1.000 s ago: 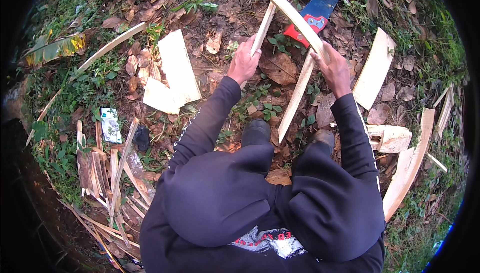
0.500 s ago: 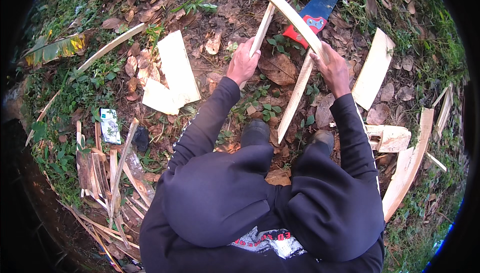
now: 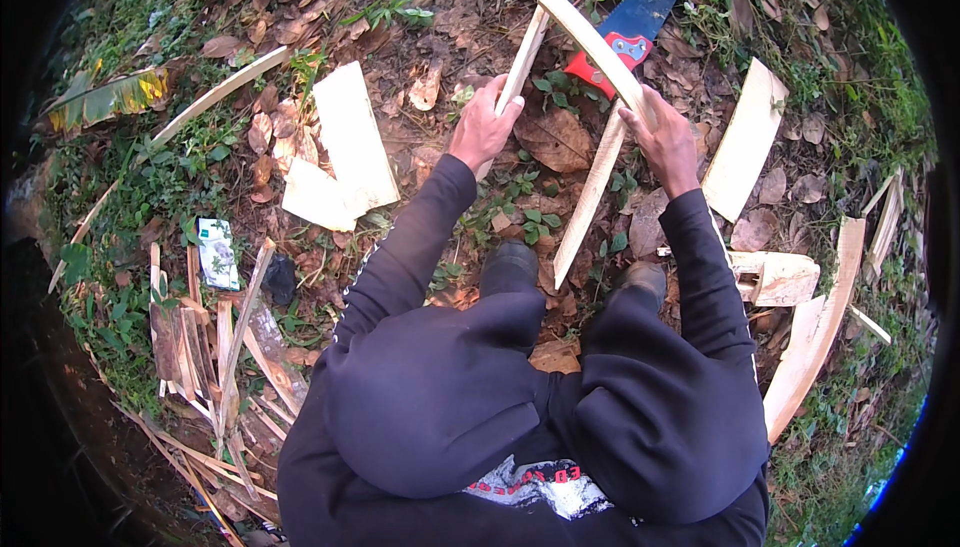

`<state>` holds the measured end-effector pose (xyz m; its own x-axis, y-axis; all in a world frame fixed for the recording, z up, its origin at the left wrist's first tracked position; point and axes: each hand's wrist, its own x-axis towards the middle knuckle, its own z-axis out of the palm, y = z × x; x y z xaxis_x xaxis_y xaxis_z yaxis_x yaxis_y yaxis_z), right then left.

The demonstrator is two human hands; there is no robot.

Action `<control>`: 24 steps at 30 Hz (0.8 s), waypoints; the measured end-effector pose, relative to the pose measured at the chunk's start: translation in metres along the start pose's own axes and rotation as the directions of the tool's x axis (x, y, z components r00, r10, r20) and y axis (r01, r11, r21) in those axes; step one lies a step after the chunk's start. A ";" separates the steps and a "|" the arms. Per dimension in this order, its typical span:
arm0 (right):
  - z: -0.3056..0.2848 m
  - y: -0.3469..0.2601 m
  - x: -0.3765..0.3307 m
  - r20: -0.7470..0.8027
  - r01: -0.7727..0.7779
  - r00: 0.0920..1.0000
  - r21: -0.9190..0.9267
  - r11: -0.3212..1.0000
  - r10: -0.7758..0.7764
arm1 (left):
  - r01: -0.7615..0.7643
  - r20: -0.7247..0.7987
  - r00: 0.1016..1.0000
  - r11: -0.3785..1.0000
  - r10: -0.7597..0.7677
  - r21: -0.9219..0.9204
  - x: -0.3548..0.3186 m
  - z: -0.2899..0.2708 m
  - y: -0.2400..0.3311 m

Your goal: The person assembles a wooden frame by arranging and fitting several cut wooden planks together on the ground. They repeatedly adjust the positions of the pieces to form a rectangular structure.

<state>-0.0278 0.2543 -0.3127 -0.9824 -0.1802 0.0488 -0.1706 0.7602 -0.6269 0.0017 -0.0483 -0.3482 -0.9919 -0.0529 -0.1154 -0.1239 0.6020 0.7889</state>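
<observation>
My left hand point(image 3: 484, 129) is closed around a narrow pale wooden strip point(image 3: 524, 55) that slants up and away from me. In my right hand point(image 3: 664, 143) is a longer pale wooden strip point(image 3: 588, 39). The far ends of these two strips meet in a peak. A third strip point(image 3: 590, 202) runs from beside my right fingers down toward my boots; whether it is joined to the one I hold cannot be made out. Beyond my right hand, partly behind the strip, lies a handsaw point(image 3: 650, 5) with a dark blue blade and a red handle point(image 3: 628, 51).
Flat pale boards point(image 3: 356, 135) lie at the left, another board point(image 3: 746, 137) at the right. A cut wood block point(image 3: 782, 279) and a curved plank point(image 3: 822, 322) are by my right knee. Split sticks point(image 3: 190, 342) and a small white packet point(image 3: 217, 253) lie at lower left.
Almost nothing differs. Both hands keep their grip on the strips, and my left hand has shifted very slightly to the left.
</observation>
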 end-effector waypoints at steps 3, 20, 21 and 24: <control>0.000 -0.001 0.000 0.000 0.009 1.000 0.005 1.000 -0.009 | -0.016 -0.037 0.999 0.999 0.018 0.047 -0.001 -0.002 0.004; -0.001 -0.003 0.001 0.004 0.003 1.000 0.013 1.000 -0.003 | -0.125 0.064 0.991 0.965 0.113 0.233 0.062 -0.015 0.037; -0.003 -0.004 0.001 0.008 -0.004 1.000 0.013 1.000 0.004 | -0.164 0.099 0.984 0.963 0.145 0.213 0.055 -0.014 0.030; -0.002 0.001 0.000 0.001 0.003 1.000 0.005 1.000 -0.003 | -0.082 0.181 0.982 0.974 0.044 0.209 0.022 -0.018 0.035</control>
<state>-0.0284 0.2561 -0.3115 -0.9818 -0.1832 0.0502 -0.1734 0.7565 -0.6306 -0.0246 -0.0429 -0.3126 -0.9750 0.1190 -0.1878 -0.0332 0.7574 0.6521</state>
